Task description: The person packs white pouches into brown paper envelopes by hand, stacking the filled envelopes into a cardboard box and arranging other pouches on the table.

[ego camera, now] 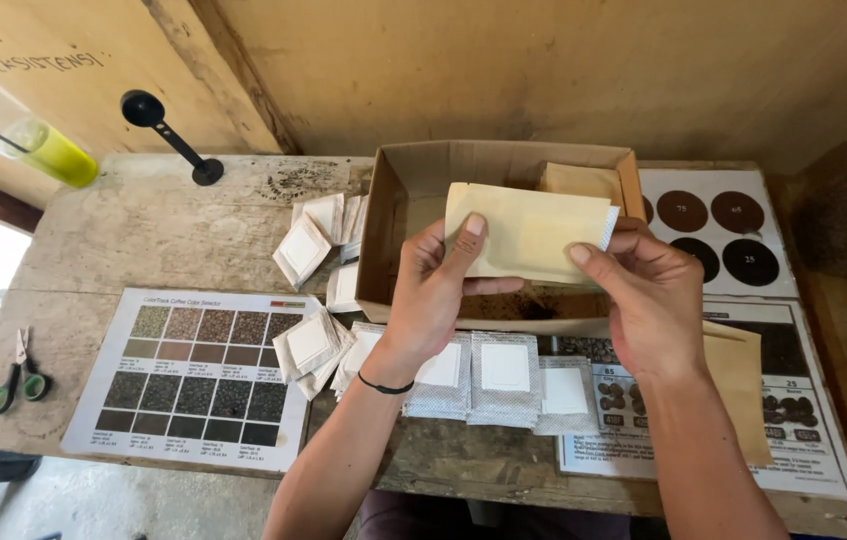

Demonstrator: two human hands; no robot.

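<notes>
Far to the left of the left hand [434, 290], green-handled scissors [14, 378] lie at the bench [144, 235] edge, and a plastic cup [19, 125] with yellow-green liquid stands at the far corner, a black scoop [169, 135] beside it. Nearer that hand, a chart of brown colour swatches [199, 375] lies flat, with small white filter bags [314, 240] scattered just past it and a row of them [504, 375] under both wrists. The left hand is curled, thumb pressed on the front of a pale tan envelope [524, 235], fingers behind its left end. The envelope is held level above an open cardboard box [394, 250]. The right hand [649, 295] pinches the envelope's right end between thumb and fingers. Right of it lies a sheet with dark brown discs [719, 235].
</notes>
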